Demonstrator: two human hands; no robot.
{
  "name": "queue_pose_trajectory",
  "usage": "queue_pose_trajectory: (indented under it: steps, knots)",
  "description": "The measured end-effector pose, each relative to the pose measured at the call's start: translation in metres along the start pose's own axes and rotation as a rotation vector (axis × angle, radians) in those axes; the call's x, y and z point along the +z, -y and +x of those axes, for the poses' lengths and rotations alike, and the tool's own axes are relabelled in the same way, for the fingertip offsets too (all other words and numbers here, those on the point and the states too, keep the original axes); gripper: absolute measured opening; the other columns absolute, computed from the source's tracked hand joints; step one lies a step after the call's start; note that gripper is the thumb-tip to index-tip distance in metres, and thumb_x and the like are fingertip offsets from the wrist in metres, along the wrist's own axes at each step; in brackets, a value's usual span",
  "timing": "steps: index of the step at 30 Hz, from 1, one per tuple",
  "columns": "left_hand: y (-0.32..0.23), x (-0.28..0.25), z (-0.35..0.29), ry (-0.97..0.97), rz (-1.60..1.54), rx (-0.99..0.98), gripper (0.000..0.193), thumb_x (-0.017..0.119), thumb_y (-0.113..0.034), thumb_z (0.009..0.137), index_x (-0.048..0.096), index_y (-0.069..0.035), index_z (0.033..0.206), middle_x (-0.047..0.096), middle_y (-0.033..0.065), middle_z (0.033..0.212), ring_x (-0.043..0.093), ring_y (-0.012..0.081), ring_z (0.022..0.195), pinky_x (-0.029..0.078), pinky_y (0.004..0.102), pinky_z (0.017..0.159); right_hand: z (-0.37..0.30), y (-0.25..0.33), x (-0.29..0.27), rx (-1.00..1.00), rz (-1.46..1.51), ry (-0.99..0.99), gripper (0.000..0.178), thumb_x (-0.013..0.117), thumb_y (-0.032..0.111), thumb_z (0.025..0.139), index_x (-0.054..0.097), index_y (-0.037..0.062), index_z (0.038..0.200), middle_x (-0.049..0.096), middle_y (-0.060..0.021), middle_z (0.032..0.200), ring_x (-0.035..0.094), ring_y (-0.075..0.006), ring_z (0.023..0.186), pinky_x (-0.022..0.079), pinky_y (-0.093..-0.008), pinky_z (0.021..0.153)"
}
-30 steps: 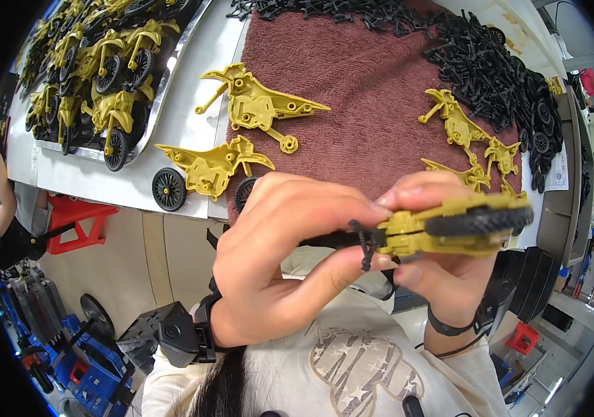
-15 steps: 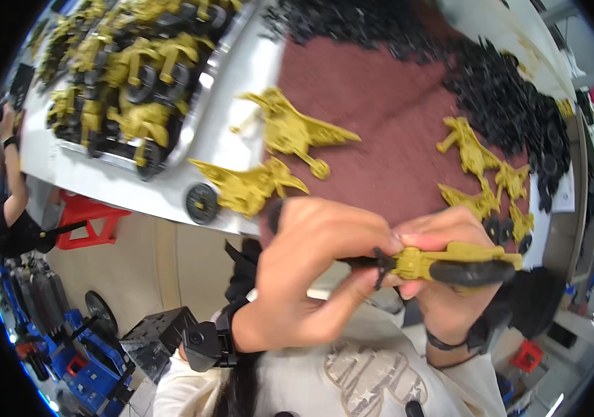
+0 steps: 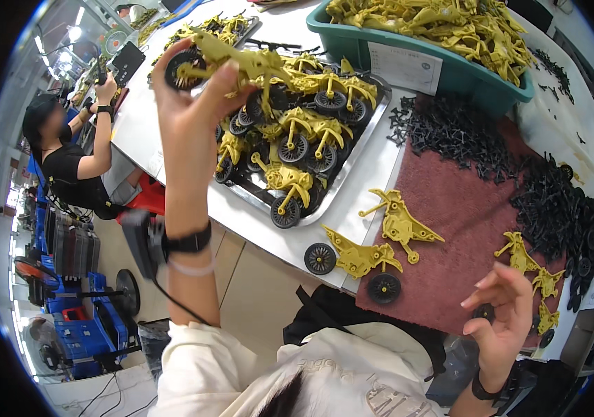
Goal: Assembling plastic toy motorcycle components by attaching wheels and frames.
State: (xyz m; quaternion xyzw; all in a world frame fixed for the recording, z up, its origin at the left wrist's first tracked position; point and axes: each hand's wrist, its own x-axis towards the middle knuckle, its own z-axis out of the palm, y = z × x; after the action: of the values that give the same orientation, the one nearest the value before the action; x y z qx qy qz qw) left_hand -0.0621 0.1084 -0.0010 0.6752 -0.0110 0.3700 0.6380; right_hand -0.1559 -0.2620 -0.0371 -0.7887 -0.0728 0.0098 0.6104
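Raised at the left, my left hand (image 3: 189, 115) grips a yellow toy motorcycle (image 3: 245, 64) with black wheels. It is held over a metal tray (image 3: 316, 213) piled with similar toy motorcycles. My right hand (image 3: 504, 316) hangs over the right front of the maroon cloth (image 3: 436, 295), fingers bent and apart, with nothing in it. Near the cloth's left edge lie two yellow motorcycle bodies, an upper piece (image 3: 402, 224) and a lower piece (image 3: 356, 254). Loose black wheels lie by them, one on the white table (image 3: 320, 258) and another on the cloth (image 3: 384, 288).
A green bin (image 3: 342, 43) heaped with yellow parts stands at the back. Piles of small black parts (image 3: 460, 135) and black wheels (image 3: 575, 222) line the cloth's far and right sides. More yellow bodies (image 3: 519, 251) lie right. A co-worker (image 3: 74, 160) sits at the far left.
Both hands were together on the toy at the table's front edge. My left hand has carried it left over the tray; my right hand has let go and opened. The view has swung left.
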Motion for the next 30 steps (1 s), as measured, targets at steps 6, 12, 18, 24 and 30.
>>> queue_pose_trajectory:
  steps: [6, 12, 18, 24, 30]
  knots:
    - [0.068, -0.054, 0.077, 0.146, 0.725, -0.009, 0.069, 0.075, -0.048, 0.076, 0.054, -0.001, 0.122, 0.058, 0.0198, 0.112, 0.060, 0.0255, 0.103, 0.048, 0.0364, 0.087, 0.004, -0.002, 0.002, -0.030, 0.013, 0.181, 0.073, 0.086, 0.034, 0.067, 0.053, -0.0015, 0.120, 0.053, -0.0093, 0.103, 0.062, -0.0162, 0.078, 0.049, -0.0262, 0.071]
    - [0.092, -0.053, 0.101, 0.412, 1.108, 0.065, 0.048, 0.051, -0.053, 0.092, 0.064, -0.016, 0.121, 0.059, 0.0186, 0.117, 0.053, 0.0343, 0.115, 0.038, 0.0458, 0.098, 0.013, -0.005, -0.009, -0.097, -0.115, 0.287, 0.053, 0.085, 0.016, 0.067, 0.063, 0.0001, 0.113, 0.061, -0.0124, 0.093, 0.062, -0.0178, 0.081, 0.052, -0.0271, 0.068]
    - [0.079, -0.038, 0.079, 0.295, 1.097, 0.179, 0.050, 0.043, -0.053, 0.096, 0.061, -0.017, 0.127, 0.061, 0.0133, 0.121, 0.055, 0.0302, 0.115, 0.041, 0.0386, 0.096, 0.034, 0.002, 0.034, -0.301, -0.321, 0.265, 0.045, 0.081, 0.014, 0.067, 0.065, 0.0038, 0.108, 0.061, -0.0124, 0.095, 0.061, -0.0255, 0.084, 0.050, -0.0320, 0.071]
    - [0.083, -0.039, 0.059, 0.450, 0.876, 0.152, 0.052, 0.044, -0.046, 0.098, 0.057, -0.008, 0.130, 0.056, 0.0144, 0.130, 0.050, 0.0288, 0.122, 0.037, 0.0344, 0.103, 0.027, 0.000, 0.086, -0.400, -0.547, 0.325, 0.053, 0.077, 0.020, 0.069, 0.060, 0.0066, 0.118, 0.054, -0.0129, 0.109, 0.055, -0.0286, 0.093, 0.046, -0.0379, 0.079]
    - [0.076, -0.034, 0.067, 0.572, 0.902, 0.023, 0.051, 0.039, -0.044, 0.100, 0.049, -0.010, 0.137, 0.046, 0.0134, 0.139, 0.042, 0.0269, 0.131, 0.030, 0.0338, 0.109, 0.024, 0.001, 0.103, -0.272, -0.422, 0.235, 0.042, 0.071, 0.003, 0.071, 0.058, 0.0059, 0.110, 0.048, -0.0131, 0.100, 0.057, -0.0317, 0.084, 0.047, -0.0396, 0.072]
